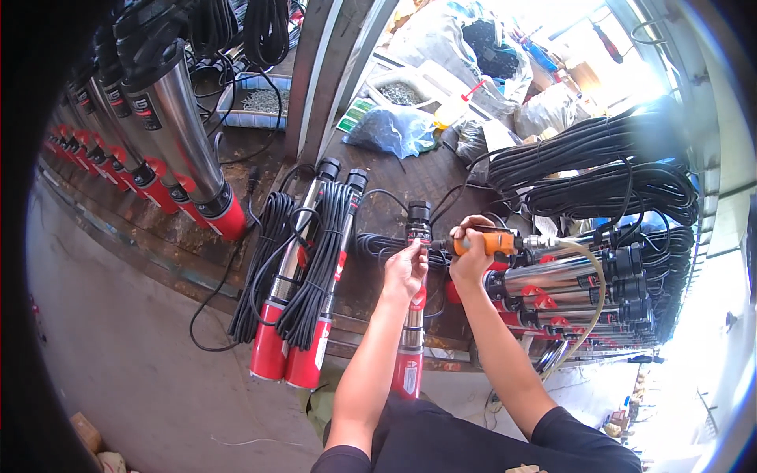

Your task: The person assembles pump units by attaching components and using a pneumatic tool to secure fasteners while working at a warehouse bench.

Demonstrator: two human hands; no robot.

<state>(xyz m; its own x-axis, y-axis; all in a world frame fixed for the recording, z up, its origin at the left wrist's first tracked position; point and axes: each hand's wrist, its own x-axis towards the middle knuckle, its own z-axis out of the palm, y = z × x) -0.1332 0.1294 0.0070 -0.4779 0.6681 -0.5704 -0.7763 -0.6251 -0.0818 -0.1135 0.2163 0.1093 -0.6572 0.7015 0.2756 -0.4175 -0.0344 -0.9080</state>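
A slim submersible pump (411, 337) with a black top, steel body and red lower end lies in front of me, pointing away across the bench. At its upper part, just below the black top, my left hand (405, 272) has its fingers curled and the fingertips pressed together; what they pinch is too small to tell. My right hand (471, 256) is wrapped round an orange air screwdriver (497, 242). Its nose points left at the pump's black collar, close to my left fingertips. A pale hose (601, 284) runs from the tool's back end.
Two similar pumps (277, 303) with coiled black cables lie to the left. More pumps (552, 282) are stacked at right beneath thick cable coils (583, 150). Larger pumps (169, 118) stand far left by a metal post (319, 75). Behind are a plastic bag (392, 126) and yellow bottle (448, 112).
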